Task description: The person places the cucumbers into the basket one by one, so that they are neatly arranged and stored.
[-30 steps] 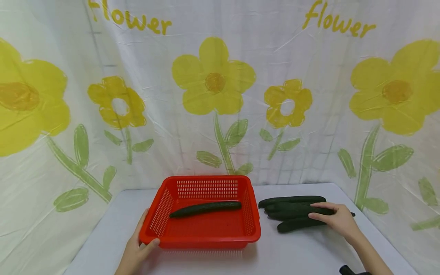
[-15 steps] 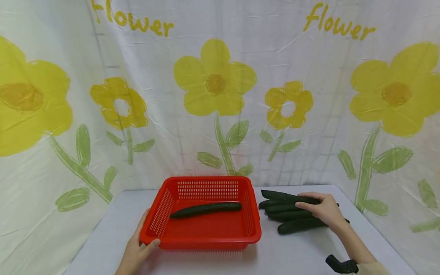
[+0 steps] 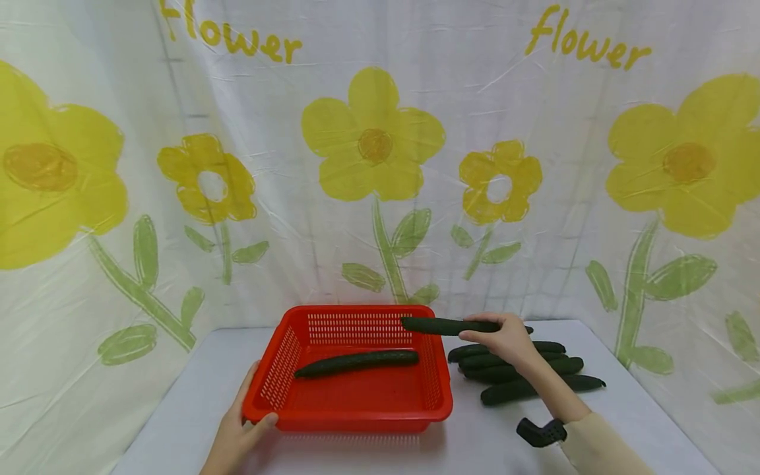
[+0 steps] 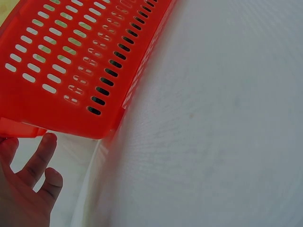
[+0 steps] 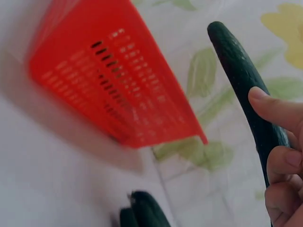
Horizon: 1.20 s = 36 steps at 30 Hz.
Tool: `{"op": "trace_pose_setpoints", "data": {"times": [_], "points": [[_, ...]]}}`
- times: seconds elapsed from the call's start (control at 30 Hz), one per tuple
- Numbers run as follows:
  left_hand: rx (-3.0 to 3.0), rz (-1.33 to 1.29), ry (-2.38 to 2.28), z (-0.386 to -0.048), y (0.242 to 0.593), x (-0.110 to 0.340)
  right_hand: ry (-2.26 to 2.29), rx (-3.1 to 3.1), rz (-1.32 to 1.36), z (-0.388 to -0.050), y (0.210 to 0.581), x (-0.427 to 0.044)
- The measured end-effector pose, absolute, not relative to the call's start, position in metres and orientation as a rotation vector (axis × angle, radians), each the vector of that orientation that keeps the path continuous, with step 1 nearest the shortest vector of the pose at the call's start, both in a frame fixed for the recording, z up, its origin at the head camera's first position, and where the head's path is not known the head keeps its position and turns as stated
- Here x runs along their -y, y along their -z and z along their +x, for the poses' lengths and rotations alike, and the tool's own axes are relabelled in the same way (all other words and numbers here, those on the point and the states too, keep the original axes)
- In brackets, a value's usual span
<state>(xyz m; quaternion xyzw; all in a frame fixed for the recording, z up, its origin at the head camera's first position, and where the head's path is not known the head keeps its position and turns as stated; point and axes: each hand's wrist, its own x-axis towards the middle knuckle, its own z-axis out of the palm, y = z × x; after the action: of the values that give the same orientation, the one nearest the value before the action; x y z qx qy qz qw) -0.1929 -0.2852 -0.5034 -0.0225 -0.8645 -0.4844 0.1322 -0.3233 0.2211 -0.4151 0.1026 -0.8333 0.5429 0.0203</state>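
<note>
My right hand (image 3: pixel 505 338) holds a dark green cucumber (image 3: pixel 436 326) between thumb and fingers, raised off the table, its far end over the right rim of a red plastic basket (image 3: pixel 356 421). In the right wrist view the thumb presses one side of this cucumber (image 5: pixel 236 66) and the fingers curl round the other. One cucumber (image 3: pixel 356 362) lies inside the basket. At the basket's front left corner my left hand (image 3: pixel 234 425) grips the rim, thumb at the front and fingers along the left side. Right of the basket several cucumbers (image 3: pixel 505 374) lie side by side, partly behind my right forearm.
Everything stands on a white table (image 3: pixel 463 442). Behind it hangs a white curtain (image 3: pixel 279 198) with yellow flowers. A black device (image 3: pixel 541 433) is worn at my right wrist, by a cream sleeve (image 3: pixel 600 445).
My right hand has picked a cucumber from the pile, lifted it and carried it left to the basket's right rim. The left hand has stayed on the basket.
</note>
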Motion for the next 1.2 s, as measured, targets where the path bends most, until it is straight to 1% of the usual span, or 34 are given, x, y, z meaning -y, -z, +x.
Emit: {"op": "trace_pose_setpoints", "data": {"times": [0.47, 0.6, 0.93, 1.2], "points": [[2.494, -0.070, 1.407, -0.193, 0.506, 0.285, -1.712, 2.555, 0.457, -0.348, 0.399, -0.151], [2.494, -0.073, 1.388, -0.192, 0.505, 0.285, -1.654, 2.571, 0.444, -0.353, 0.396, -0.134], [2.494, -0.072, 1.385, -0.194, 0.506, 0.286, -1.649, 2.548, 0.424, -0.366, 0.395, -0.101], [2.488, -0.086, 1.395, -0.193, 0.506, 0.286, -1.627, 2.517, 0.471, -0.376, 0.394, -0.078]]}}
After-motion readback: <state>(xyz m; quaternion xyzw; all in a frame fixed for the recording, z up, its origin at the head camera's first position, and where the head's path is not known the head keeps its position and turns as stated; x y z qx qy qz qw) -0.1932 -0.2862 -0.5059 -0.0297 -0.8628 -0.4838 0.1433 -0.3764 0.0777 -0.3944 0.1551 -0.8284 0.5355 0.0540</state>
